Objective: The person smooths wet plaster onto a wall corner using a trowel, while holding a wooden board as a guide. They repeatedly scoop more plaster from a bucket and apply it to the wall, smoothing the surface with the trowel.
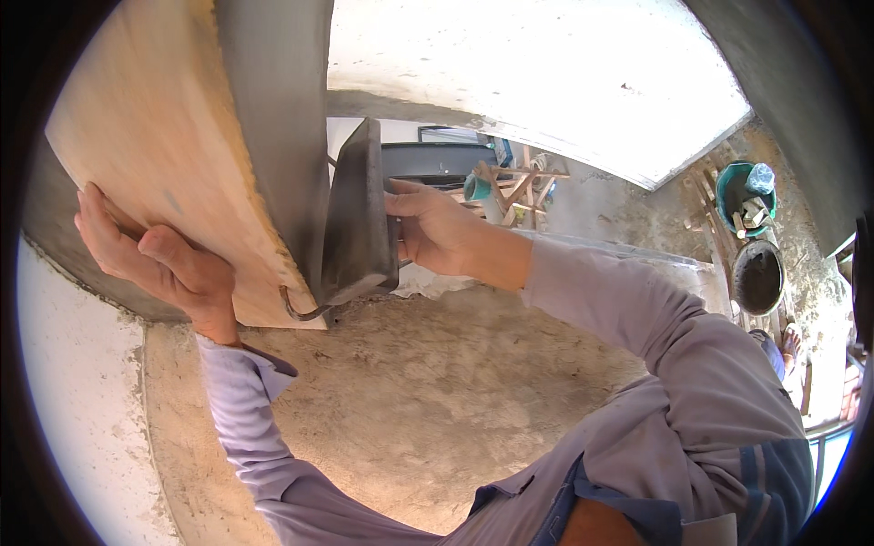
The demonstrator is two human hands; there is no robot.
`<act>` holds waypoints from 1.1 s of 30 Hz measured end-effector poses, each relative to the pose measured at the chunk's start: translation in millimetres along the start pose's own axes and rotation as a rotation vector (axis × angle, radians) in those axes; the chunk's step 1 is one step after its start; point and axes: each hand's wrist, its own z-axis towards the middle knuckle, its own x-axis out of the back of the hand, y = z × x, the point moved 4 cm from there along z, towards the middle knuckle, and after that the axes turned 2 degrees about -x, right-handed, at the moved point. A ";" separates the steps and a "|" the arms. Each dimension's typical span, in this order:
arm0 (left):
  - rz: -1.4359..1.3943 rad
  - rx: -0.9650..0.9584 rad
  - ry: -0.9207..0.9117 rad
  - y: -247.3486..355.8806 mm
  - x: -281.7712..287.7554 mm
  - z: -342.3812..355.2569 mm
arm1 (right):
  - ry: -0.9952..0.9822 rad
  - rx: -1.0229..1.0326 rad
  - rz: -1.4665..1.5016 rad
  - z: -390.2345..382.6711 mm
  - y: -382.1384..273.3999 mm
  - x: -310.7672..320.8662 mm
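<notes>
My left hand (164, 259) lies against the face of a pale wooden board (155, 118), fingers stretched out and thumb apart. Along the board's right edge runs a strip of smooth grey plaster (273, 100). My right hand (446, 227) grips a dark plastering float (350, 227) from behind. The float stands on edge close to the plaster strip; whether its face touches the plaster cannot be made out. Its handle is mostly hidden by my fingers. A bent metal rod (296, 312) hooks around the board's lower corner.
At the right, on the floor below, are a green bucket (739, 200) with tools and a plastic bag, and a round dark tub (758, 278). Another person's foot (790, 341) shows near the tub. A wooden trestle (521, 193) stands beyond my right hand.
</notes>
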 end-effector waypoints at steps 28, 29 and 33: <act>0.105 0.170 0.101 2.0 5.1 3.7 | 0.112 0.364 -0.018 -230.0 -217.3 88.5; 0.124 0.139 0.142 3.0 4.1 6.1 | 0.182 0.368 -0.016 -246.4 -213.6 106.7; 0.301 0.109 0.278 -15.4 41.1 -18.4 | 0.334 0.505 -0.470 -285.7 -180.0 83.4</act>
